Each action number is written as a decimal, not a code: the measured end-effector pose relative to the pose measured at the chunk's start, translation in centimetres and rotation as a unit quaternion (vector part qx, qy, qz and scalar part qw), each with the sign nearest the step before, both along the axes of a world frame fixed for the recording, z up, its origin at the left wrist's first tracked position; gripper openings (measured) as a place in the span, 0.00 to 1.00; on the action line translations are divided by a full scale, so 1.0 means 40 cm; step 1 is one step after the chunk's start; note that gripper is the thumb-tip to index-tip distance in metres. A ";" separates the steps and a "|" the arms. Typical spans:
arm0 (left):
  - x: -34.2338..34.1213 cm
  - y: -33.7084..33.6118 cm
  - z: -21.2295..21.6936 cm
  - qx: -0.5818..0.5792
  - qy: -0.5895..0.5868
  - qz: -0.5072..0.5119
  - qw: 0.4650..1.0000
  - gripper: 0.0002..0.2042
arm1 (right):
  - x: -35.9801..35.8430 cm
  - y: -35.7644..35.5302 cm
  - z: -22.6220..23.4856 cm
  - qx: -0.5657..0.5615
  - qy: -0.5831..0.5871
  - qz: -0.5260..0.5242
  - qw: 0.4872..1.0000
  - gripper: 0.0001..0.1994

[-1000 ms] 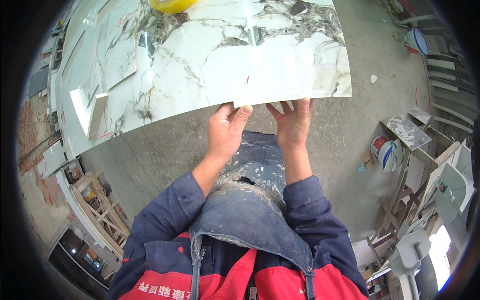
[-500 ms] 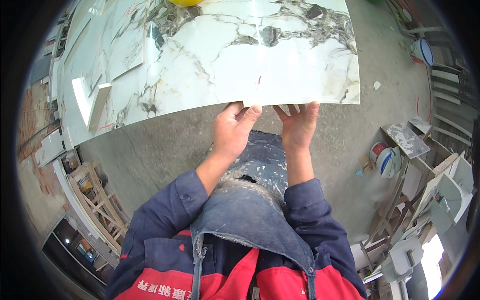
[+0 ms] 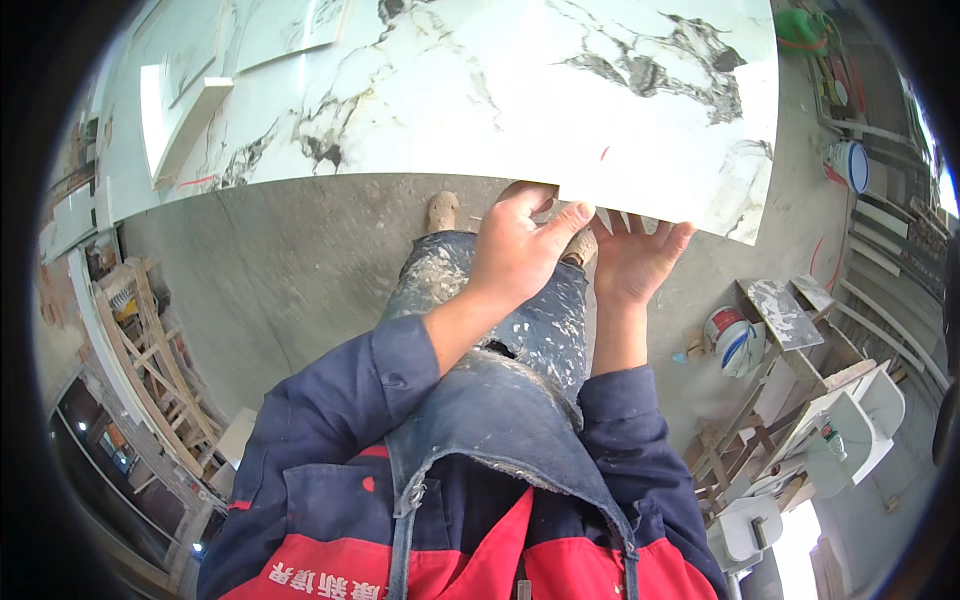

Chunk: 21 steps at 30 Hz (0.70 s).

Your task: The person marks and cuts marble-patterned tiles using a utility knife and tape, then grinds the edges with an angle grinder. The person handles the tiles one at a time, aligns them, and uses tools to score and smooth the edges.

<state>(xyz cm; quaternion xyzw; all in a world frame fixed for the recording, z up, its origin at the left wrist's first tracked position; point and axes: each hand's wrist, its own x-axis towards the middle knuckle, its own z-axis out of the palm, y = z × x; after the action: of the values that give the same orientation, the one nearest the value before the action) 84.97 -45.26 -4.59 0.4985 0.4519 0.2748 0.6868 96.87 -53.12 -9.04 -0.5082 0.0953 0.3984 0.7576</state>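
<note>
A large white slab (image 3: 450, 110) with grey and brown marble veining lies in front of me, its near edge facing me. That edge has a small step between my hands, and a short red mark shows just behind it. At the step, my left hand (image 3: 515, 245) grips the edge, thumb along the rim and fingers tucked underneath, partly hidden. To its right, my right hand (image 3: 640, 260) holds the same edge palm up, with its fingers reaching below and its thumb at the rim. What the hidden fingertips touch underneath cannot be seen.
An upright white angled piece (image 3: 190, 125) and flat offcuts (image 3: 290, 30) rest on the slab's left. White buckets (image 3: 735, 340) and a splattered bench (image 3: 780, 312) stand right. A wooden frame (image 3: 150, 360) leans left. My shoes (image 3: 443, 212) are below the slab.
The view has shifted, bringing my shoes into sight and losing a yellow object at the top. The slab's right near edge now slopes toward me. Both hands keep their hold, appearing farther right.
</note>
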 end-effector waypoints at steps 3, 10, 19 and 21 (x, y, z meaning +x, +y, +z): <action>-0.003 0.002 0.003 0.003 0.010 -0.005 1.000 0.18 | 0.005 -0.009 -0.017 0.007 -0.015 0.021 1.000 0.58; 0.004 -0.004 -0.006 0.005 0.010 0.021 1.000 0.19 | 0.005 -0.011 -0.020 0.005 -0.010 0.015 1.000 0.57; 0.014 0.002 0.043 -0.091 -0.010 0.035 0.995 0.17 | -0.004 0.005 -0.003 -0.013 0.008 -0.007 1.000 0.56; 0.014 0.003 0.045 -0.109 0.018 0.035 0.993 0.16 | -0.007 0.006 0.005 -0.013 0.000 -0.003 1.000 0.56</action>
<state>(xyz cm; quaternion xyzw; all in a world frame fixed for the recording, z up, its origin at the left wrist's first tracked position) 85.53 -45.16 -2.78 0.4094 0.5085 0.2382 0.7191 96.57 -52.89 -8.86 -0.5179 0.1020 0.3951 0.7519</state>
